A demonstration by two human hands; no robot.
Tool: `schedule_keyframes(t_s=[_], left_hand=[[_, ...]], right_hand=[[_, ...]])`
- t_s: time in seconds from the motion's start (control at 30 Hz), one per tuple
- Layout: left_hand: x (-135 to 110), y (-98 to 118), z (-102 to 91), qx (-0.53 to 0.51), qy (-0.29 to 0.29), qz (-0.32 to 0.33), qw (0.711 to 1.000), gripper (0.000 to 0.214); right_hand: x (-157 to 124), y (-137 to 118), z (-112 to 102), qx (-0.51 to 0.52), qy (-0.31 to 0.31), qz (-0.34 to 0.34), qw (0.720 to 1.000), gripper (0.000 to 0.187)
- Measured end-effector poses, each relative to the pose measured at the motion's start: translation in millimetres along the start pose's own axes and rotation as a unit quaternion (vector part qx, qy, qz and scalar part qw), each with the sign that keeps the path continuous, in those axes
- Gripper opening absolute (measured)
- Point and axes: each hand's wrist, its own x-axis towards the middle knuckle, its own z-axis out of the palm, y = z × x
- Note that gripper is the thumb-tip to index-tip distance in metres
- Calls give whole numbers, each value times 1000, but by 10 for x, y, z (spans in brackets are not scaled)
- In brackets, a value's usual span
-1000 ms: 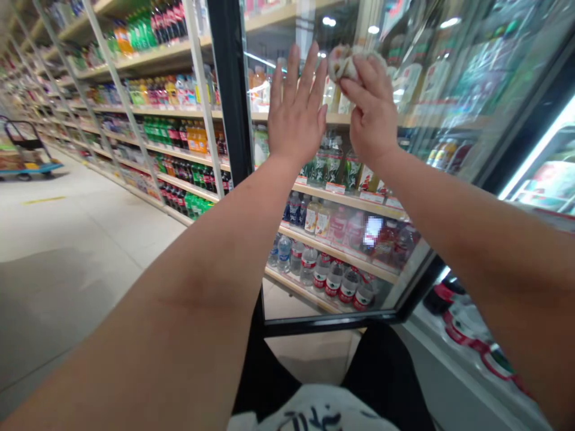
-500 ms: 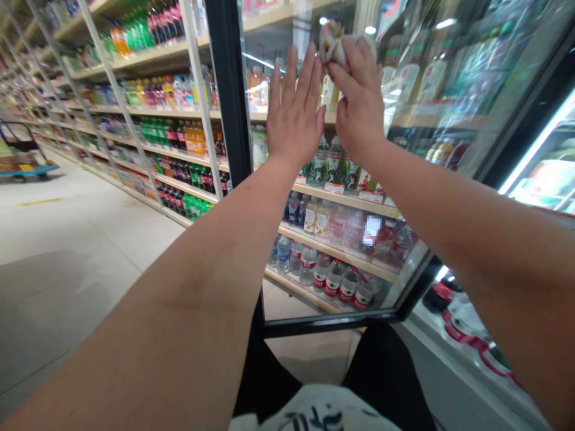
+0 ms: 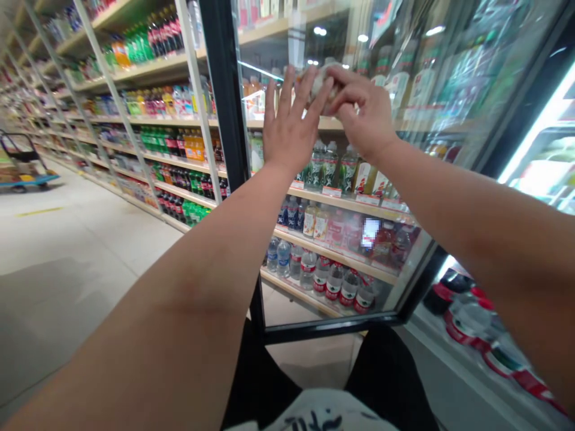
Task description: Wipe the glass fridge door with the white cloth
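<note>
**Cloth (image 3: 318,84), one, in hand at a glass door (image 3: 330,328)**

Nearest: white garment (image 3: 321,413), dark lettering; black trousers (image 3: 389,371), two legs, knees by the door's lower frame.

Right grip (image 3: 366,114): one, bare, thumb and fingers clenched on the cloth.

Left grip (image 3: 291,134): one, bare, fingers extended and spread, overlapping the cloth's left side; whether it pinches the cloth cannot be told.

Cloth: off-white with orange-brown patches, bunched small, between the two grips in front of the upper pane; partly hidden by fingers. Contact with the glass cannot be told.

Lower right, beside the door: bottles with red labels (image 3: 469,320), blurred, some clear, one dark.

Seen through the pane: pale shelves (image 3: 350,263), stocked with upright bottles. Lowest row: two clear bottles with blue labels (image 3: 283,257), then at least five with red labels. Row above: two pale-yellow bottles (image 3: 314,221) with white labels, beside dark-blue ones.

Left, farther: white-posted shelving (image 3: 179,164), many rows of green, orange and dark bottles, uncounted.

Far left: cart (image 3: 29,179), one, blue deck, black handle, loaded; contents indistinct.
</note>
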Motion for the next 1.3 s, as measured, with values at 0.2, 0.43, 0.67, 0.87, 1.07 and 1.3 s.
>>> schedule_keyframes(t_s=[0.2,0.43,0.67,0.87,1.07,1.3], left_hand=[[-122,-2,-18,-33,-16,52,998,87],[24,117,-44,-22,5,16,1000,46],[67,509,23,-15,-25,72,997,47],[204,276,15,26,-46,130,990,43],[143,154,-5,17,11,92,996,54],[152,-114,-164,71,-103,208,970,53]], right_hand=[[-253,419,-217,-101,20,65,993,59],[-523,511,-191,-113,-40,50,992,57],[-520,495,-168,-170,-36,39,984,65],[-557,471,-235,-217,-56,29,974,63],[-607,462,-181,-167,-21,7,986,61],[-13,1021,-760,-218,84,36,972,76]])
